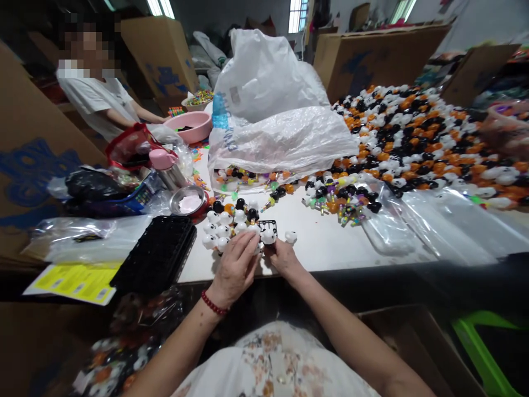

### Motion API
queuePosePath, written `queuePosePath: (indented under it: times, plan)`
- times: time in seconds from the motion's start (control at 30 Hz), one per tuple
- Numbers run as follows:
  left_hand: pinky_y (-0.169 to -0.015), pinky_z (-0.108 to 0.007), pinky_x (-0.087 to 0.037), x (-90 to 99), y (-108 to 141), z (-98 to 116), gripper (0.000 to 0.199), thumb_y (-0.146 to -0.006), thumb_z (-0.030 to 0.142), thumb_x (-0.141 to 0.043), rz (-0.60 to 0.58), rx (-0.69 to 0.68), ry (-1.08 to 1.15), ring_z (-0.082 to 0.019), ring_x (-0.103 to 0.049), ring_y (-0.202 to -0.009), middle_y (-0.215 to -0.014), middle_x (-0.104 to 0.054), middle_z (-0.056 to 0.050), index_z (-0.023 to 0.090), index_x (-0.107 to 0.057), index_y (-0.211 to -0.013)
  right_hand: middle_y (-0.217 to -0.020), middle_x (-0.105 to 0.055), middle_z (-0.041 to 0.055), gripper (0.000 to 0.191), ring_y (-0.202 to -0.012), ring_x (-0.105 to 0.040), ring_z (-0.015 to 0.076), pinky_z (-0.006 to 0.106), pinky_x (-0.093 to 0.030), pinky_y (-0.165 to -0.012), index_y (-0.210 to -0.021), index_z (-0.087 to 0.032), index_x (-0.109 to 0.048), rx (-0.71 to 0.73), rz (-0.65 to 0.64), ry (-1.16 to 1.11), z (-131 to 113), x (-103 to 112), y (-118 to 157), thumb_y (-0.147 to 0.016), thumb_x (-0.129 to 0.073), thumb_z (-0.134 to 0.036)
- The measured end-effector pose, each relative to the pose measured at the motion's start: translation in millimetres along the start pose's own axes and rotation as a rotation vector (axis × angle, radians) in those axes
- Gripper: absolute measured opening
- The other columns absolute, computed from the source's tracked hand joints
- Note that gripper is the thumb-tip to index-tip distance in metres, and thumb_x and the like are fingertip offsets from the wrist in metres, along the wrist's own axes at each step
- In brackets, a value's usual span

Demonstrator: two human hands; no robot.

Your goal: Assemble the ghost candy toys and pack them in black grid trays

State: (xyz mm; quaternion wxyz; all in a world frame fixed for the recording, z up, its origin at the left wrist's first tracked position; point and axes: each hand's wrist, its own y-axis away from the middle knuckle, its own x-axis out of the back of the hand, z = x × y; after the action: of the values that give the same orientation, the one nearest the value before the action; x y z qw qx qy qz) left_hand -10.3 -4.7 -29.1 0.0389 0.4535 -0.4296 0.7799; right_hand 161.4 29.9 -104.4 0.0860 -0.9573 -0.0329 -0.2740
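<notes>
My left hand (236, 263), with a red bead bracelet, has its fingers closed over a white ball-shaped piece (253, 229) with a black mark. My right hand (284, 258) is closed at the near right edge of a small black plastic tray (268, 223); its fingertips are partly hidden. Just above those fingertips is another white ball-shaped piece (268, 236). One more white piece (291, 237) lies on the table to the right. Left of the tray, white, black and orange ball-shaped pieces (223, 218) stand close together.
A stack of black trays (155, 253) lies at the left, near a metal bowl (188, 202) and a pink-lidded flask (167, 165). Clear plastic bags (450, 220) and a large heap of coloured pieces (405, 132) fill the right. A person (97, 99) stands beyond, near a pink basin (194, 124).
</notes>
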Motion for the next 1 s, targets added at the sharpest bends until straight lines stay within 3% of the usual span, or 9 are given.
queuePosePath:
  times: [0.23,0.4,0.53,0.63,0.73,0.8,0.87,1.0]
  plan:
    - [-0.112,-0.045,-0.041,-8.4,-18,-6,0.062,-0.091,0.016,-0.055,-0.114,-0.059,-0.022,-0.024,-0.041,-0.136,-0.144,-0.049,-0.011,0.02,-0.032,-0.149,-0.085,-0.068,0.007,0.014,-0.076,-0.061,0.0194,0.027,-0.045,-0.07,-0.093,-0.017,-0.061,0.054,-0.031,0.012,0,5,-1,-0.082,-0.053,-0.014]
    - [-0.109,-0.047,-0.042,-14.8,-23,-9,0.052,-0.094,0.019,-0.051,-0.143,-0.12,-0.086,-0.025,-0.046,-0.132,-0.141,-0.053,-0.008,0.022,-0.04,-0.145,-0.094,-0.068,0.0077,0.017,-0.083,-0.062,0.0197,0.027,-0.047,-0.074,-0.098,-0.018,-0.06,0.173,-0.093,0.016,0,-1,2,-0.085,-0.051,-0.014]
    - [-0.109,-0.047,-0.041,-19.1,-19,-12,0.047,-0.095,0.017,-0.047,-0.156,-0.143,-0.151,-0.025,-0.047,-0.131,-0.141,-0.054,-0.007,0.023,-0.046,-0.141,-0.092,-0.069,0.0067,0.017,-0.081,-0.062,0.0192,0.027,-0.047,-0.074,-0.096,-0.018,-0.063,0.16,-0.137,0.058,-4,3,2,-0.083,-0.052,-0.011]
    - [-0.109,-0.046,-0.041,-20.0,-15,-15,0.045,-0.094,0.017,-0.05,-0.135,-0.138,-0.17,-0.025,-0.047,-0.132,-0.139,-0.055,-0.007,0.022,-0.048,-0.139,-0.092,-0.07,0.0046,0.022,-0.082,-0.062,0.0182,0.028,-0.048,-0.078,-0.097,-0.02,-0.066,0.176,-0.156,0.067,-1,30,-11,-0.083,-0.054,-0.009]
    - [-0.109,-0.046,-0.041,-18.1,-15,-16,0.045,-0.093,0.02,-0.053,-0.123,-0.132,-0.171,-0.025,-0.046,-0.133,-0.138,-0.056,-0.008,0.021,-0.049,-0.138,-0.103,-0.067,0.0074,0.024,-0.087,-0.061,0.0187,0.031,-0.048,-0.084,-0.108,-0.02,-0.065,0.082,0.046,0.198,18,76,-38,-0.089,-0.053,-0.015]
    - [-0.11,-0.047,-0.041,-16.6,-17,-13,0.045,-0.093,0.022,-0.055,-0.124,-0.123,-0.16,-0.026,-0.045,-0.134,-0.139,-0.056,-0.009,0.021,-0.049,-0.138,-0.114,-0.06,0.0136,0.024,-0.098,-0.058,0.0227,0.034,-0.046,-0.088,-0.11,-0.016,-0.065,-0.033,0.203,0.439,35,107,-61,-0.088,-0.053,-0.015]
    - [-0.11,-0.047,-0.04,-15.7,-21,-11,0.047,-0.092,0.024,-0.055,-0.127,-0.101,-0.157,-0.026,-0.043,-0.135,-0.14,-0.055,-0.01,0.02,-0.048,-0.138,-0.118,-0.055,0.0179,0.024,-0.103,-0.055,0.0258,0.035,-0.044,-0.087,-0.108,-0.012,-0.064,-0.134,0.254,0.641,52,131,-80,-0.087,-0.054,-0.013]
    - [-0.111,-0.049,-0.038,-16.2,-28,-8,0.047,-0.093,0.025,-0.054,-0.122,-0.069,-0.176,-0.027,-0.043,-0.136,-0.139,-0.055,-0.011,0.019,-0.047,-0.139,-0.116,-0.056,0.0211,0.026,-0.104,-0.054,0.0271,0.036,-0.043,-0.086,-0.097,-0.009,-0.065,-0.189,0.228,0.715,69,147,-95,-0.084,-0.045,-0.001]
